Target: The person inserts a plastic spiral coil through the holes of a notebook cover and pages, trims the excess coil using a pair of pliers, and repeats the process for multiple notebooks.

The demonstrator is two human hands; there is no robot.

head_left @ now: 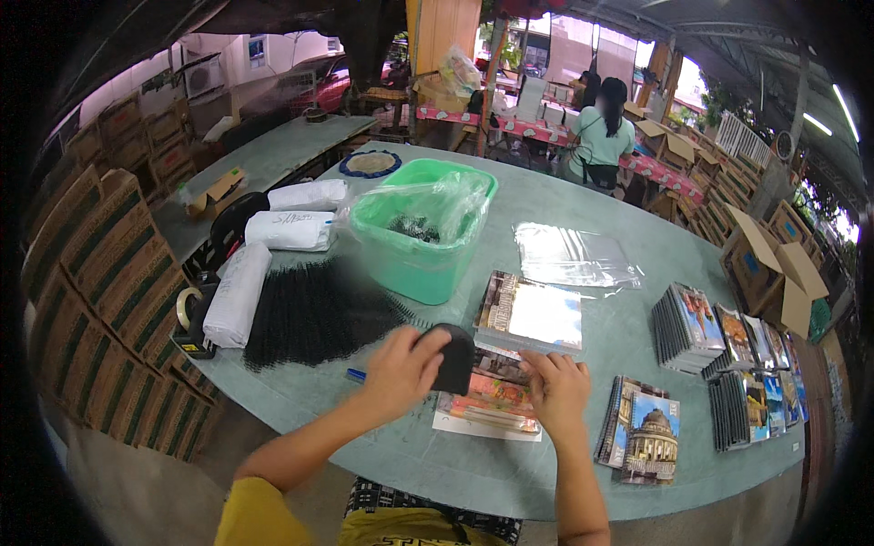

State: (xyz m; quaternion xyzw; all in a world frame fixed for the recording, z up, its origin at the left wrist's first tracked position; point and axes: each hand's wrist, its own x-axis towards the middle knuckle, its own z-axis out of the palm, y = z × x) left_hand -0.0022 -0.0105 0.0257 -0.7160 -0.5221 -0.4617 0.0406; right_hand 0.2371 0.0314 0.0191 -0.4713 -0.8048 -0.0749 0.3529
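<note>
One black rounded piece juts rightward from left grip.

Glossy paper is shown by the covers of the stacked booklets; a matt, smooth surface is presented by the dark pad. Smooth plastic is displayed by the bucket, shiny, crinkled clear film by the bag, matt cardboard by the cartons.
</note>
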